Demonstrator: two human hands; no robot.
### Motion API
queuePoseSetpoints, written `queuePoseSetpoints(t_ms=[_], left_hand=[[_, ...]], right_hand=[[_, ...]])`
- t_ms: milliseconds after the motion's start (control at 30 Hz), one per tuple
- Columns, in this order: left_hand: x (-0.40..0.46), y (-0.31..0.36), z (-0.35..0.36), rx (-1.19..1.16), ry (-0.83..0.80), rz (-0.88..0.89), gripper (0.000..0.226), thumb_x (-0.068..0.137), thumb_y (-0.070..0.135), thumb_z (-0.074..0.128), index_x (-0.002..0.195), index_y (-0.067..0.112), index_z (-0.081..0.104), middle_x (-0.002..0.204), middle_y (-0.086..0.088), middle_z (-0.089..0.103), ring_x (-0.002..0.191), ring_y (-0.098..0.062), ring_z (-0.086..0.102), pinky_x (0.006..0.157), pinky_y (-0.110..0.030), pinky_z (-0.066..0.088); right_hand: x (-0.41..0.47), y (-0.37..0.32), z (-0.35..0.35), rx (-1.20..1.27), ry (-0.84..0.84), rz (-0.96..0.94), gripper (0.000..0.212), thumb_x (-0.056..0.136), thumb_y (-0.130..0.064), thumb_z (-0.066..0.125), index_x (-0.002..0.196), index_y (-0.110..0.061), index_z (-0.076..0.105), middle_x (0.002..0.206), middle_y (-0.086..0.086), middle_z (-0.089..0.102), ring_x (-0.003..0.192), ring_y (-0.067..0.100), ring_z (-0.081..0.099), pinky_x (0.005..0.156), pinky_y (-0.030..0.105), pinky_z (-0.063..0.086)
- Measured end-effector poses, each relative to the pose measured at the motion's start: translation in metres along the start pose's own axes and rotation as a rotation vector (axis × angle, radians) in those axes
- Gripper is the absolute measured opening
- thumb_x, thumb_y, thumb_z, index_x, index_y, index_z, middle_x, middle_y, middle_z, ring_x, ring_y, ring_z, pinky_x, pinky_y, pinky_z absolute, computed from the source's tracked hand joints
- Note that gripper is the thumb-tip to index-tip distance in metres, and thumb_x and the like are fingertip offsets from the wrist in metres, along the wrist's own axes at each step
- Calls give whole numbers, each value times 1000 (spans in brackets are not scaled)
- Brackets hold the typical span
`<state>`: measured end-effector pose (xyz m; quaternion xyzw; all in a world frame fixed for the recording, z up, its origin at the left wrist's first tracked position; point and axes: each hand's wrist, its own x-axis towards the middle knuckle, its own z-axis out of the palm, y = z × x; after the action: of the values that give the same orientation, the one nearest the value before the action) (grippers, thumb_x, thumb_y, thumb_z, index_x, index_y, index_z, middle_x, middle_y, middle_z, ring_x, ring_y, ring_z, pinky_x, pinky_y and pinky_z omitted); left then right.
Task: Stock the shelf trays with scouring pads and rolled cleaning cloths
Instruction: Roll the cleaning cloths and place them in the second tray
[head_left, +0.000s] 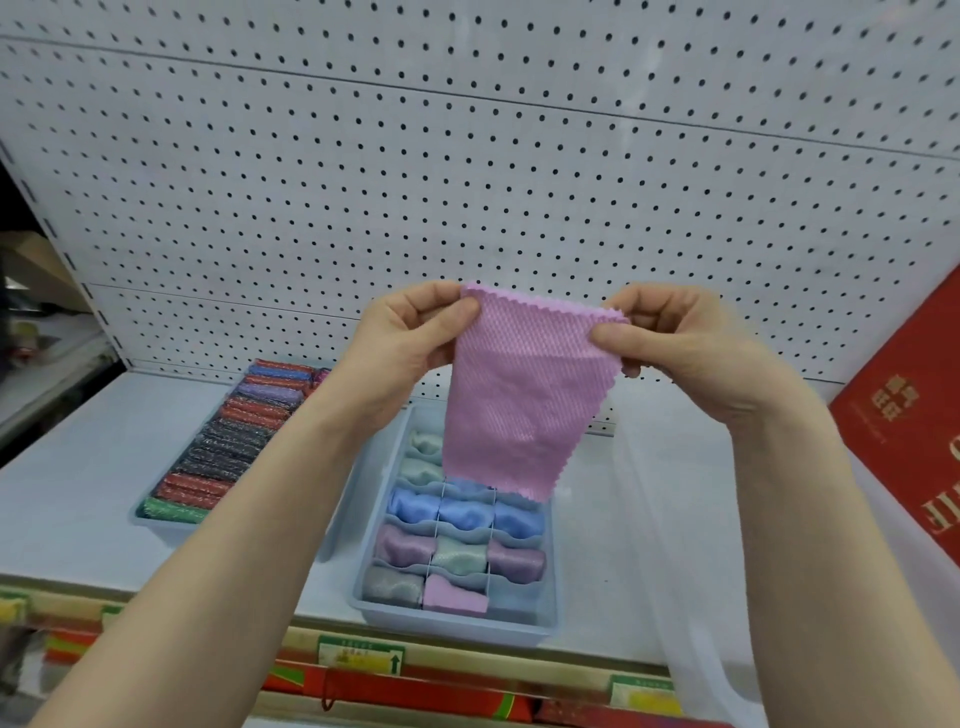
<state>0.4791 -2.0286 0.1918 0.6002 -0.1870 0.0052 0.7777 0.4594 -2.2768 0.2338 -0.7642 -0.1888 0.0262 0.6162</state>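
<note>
I hold a pink cleaning cloth (519, 395) unrolled in the air above the shelf. My left hand (410, 338) pinches its top left corner and my right hand (675, 338) pinches its top right corner. The cloth hangs down over a pale blue divided tray (366, 597) holding several rolled cloths in blue, purple, green and grey, plus one pink roll (454, 597) in the front row. The front right compartment (514, 597) looks empty. To the left stands a second tray (156, 522) packed with a row of glittery scouring pads (228, 447).
White pegboard (467, 182) backs the shelf (78, 467). A red box (904, 415) leans at the right. A clear plastic bin edge (649, 519) stands right of the cloth tray. Price labels (358, 657) and red goods sit below the shelf edge.
</note>
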Motion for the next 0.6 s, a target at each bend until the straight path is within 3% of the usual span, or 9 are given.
queuePoseSetpoints(t_ms=[100, 267, 367, 500, 600], left_hand=[[7, 1, -2, -34, -29, -35, 15, 83, 16, 62, 88, 19, 75, 78, 5, 71, 69, -7, 64, 66, -22, 54], [28, -20, 5, 173, 259, -169, 7, 92, 12, 64, 95, 8, 70, 84, -7, 72, 77, -19, 65, 72, -31, 59], [29, -31, 18, 170, 338, -124, 6, 91, 13, 66, 88, 11, 72, 81, -10, 71, 74, -22, 63, 80, -46, 57], [22, -34, 37, 176, 354, -28, 6, 88, 21, 71, 83, 24, 74, 81, 0, 76, 79, -16, 71, 86, -43, 57], [17, -31, 45, 151, 320, 11, 6, 90, 20, 69, 92, 20, 76, 87, -3, 77, 88, -21, 74, 91, -43, 55]], right_hand=[[3, -11, 1, 91, -58, 11, 7, 77, -9, 68, 72, -12, 66, 60, 1, 59, 51, 10, 50, 51, 18, 44], [44, 20, 13, -324, 358, 200, 12, 80, -11, 73, 75, -12, 62, 60, -1, 64, 54, 10, 59, 54, 27, 45], [51, 28, 23, -385, 489, 176, 7, 77, -16, 68, 74, -16, 62, 58, -2, 66, 57, 10, 66, 58, 30, 52], [48, 19, 41, -249, 407, 117, 10, 80, -16, 70, 77, -6, 68, 62, 1, 70, 57, 9, 67, 53, 23, 46], [47, 14, 46, -208, 365, 72, 16, 82, -23, 73, 79, -8, 74, 68, 3, 73, 60, 9, 67, 53, 21, 45]])
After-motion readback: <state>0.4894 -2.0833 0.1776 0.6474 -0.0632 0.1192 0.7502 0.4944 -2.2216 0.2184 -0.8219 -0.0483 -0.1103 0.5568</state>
